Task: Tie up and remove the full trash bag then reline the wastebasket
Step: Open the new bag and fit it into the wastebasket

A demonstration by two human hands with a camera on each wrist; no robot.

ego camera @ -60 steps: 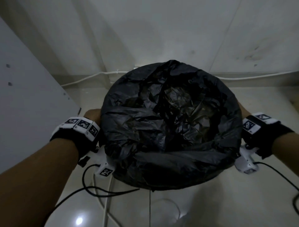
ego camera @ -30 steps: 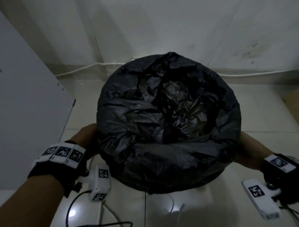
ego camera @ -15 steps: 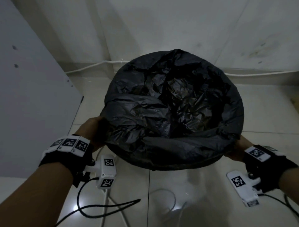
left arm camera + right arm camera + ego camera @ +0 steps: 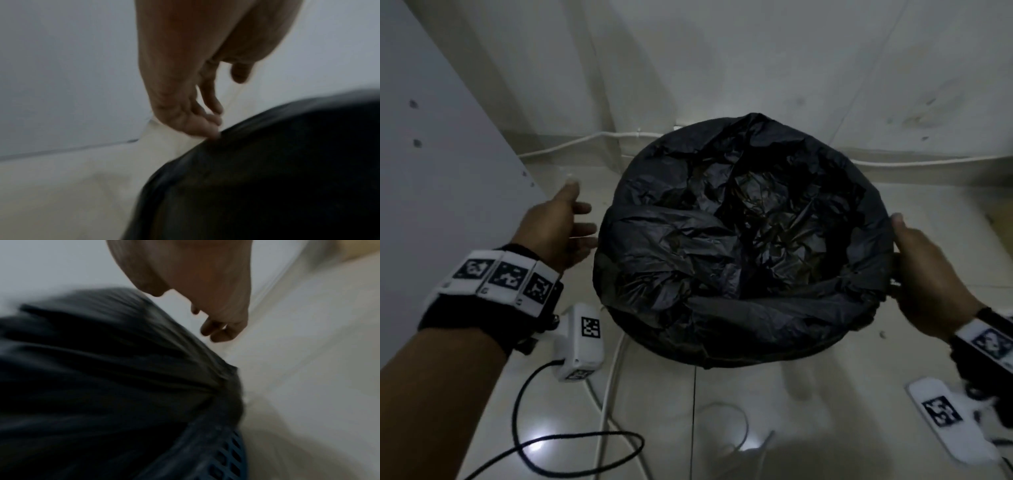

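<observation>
A black trash bag (image 4: 743, 240) lines a round wastebasket on the tiled floor, its edge folded over the rim. Blue mesh of the wastebasket (image 4: 232, 456) shows below the bag (image 4: 102, 369) in the right wrist view. My left hand (image 4: 571, 219) hovers just left of the bag with its fingers spread, holding nothing. In the left wrist view its fingers (image 4: 207, 105) hang relaxed, the lowest one close to the bag's edge (image 4: 267, 178). My right hand (image 4: 921, 267) lies by the bag's right rim, thumb up. Its fingers (image 4: 218, 327) are loosely curled, slightly clear of the plastic.
A white panel (image 4: 431, 171) stands close on the left and a wall rises behind the basket. A white cable (image 4: 585, 142) runs along the wall's base. A black cable (image 4: 571, 442) and a white one (image 4: 613, 370) lie on the floor in front.
Both hands held the basket's sides lower down. Now the left hand has come off and spread its fingers, and the right hand has risen to the rim.
</observation>
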